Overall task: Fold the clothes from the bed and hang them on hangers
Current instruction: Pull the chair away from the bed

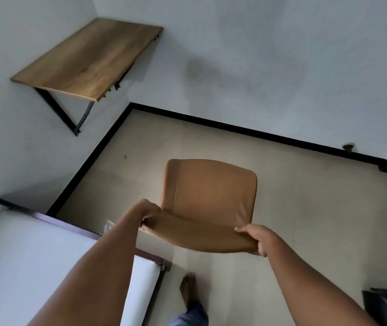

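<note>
No folding is under way here. The person stands by the corner of the bed (pixel 23 255) with both hands on a chair (pixel 209 191), so I take this for making room, or setting up a place to work, before any clothes are touched. The left hand (pixel 149 214) curls round one top corner of the backrest and the right hand (pixel 257 241) grips the other.

No clothes or hangers are in sight. Only part of the bed shows: a smooth white mattress in a dark frame.

The chair is a moulded shell, tan and leather-like, with rounded corners and a seam down one side of the seat. Its legs are hidden beneath it, so I cannot tell whether it is lifted off the pale floor (pixel 305 196).

Next it wants setting down squarely and both hands freed, then a turn toward the bed. A wood-grain bench (pixel 89 57) on black brackets hangs from the wall.
</note>
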The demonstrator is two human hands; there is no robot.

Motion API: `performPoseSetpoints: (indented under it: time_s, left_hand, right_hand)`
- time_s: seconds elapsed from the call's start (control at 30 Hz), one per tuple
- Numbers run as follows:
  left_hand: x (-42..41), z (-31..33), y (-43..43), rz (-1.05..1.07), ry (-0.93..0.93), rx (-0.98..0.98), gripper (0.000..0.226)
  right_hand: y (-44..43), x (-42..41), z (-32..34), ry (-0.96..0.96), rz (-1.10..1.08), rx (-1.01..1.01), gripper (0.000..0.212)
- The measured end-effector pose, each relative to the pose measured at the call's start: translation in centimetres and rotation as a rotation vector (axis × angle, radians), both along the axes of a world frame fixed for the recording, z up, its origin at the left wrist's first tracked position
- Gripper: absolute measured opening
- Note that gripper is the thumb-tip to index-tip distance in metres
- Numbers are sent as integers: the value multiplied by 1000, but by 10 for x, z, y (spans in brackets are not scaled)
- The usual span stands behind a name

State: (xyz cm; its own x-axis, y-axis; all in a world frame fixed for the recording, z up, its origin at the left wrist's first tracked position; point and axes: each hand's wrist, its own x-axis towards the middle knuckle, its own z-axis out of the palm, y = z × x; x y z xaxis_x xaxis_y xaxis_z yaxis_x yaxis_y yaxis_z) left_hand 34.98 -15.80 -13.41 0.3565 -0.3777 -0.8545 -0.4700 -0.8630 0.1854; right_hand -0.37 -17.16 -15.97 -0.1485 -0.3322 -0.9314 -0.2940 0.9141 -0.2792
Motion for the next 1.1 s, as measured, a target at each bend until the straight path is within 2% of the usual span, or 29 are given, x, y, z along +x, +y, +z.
performPoseSetpoints:
  time_s: [0.07,0.1,0.23,0.43,0.53,0.63,0.7,0.8,0.97,1.1]
  left_hand:
    - [4,-2,-1,99,177,153,42]
    - [3,-7,-3,86,195,182,38]
    - [-4,-12,-35,99,144,120,28]
    - [3,21,-123,220,161,65,35]
    - [2,14,-151,340,174,17,34]
    - [8,1,-187,474,170,2,28]
    - [20,-6,-213,550,118,-28,24]
    - [36,-7,-249,665,78,-19,20]
    - [76,11,-328,840,103,-67,30]
    - [123,1,-387,973,88,-135,24]
  right_hand:
    - [-6,-1,1,58,58,42,33]
    - [-12,-2,-1,88,59,16,34]
    - [-52,-1,17,122,32,-109,35]
    - [-170,13,51,92,103,-175,18]
    - [-231,23,50,89,190,-196,19]
    - [-303,38,47,74,299,-239,29]
    - [-355,55,45,79,384,-258,29]
    - [-427,91,51,79,514,-273,18]
    - [-546,173,62,10,702,-283,13]
    - [-640,251,55,-6,802,-326,38]
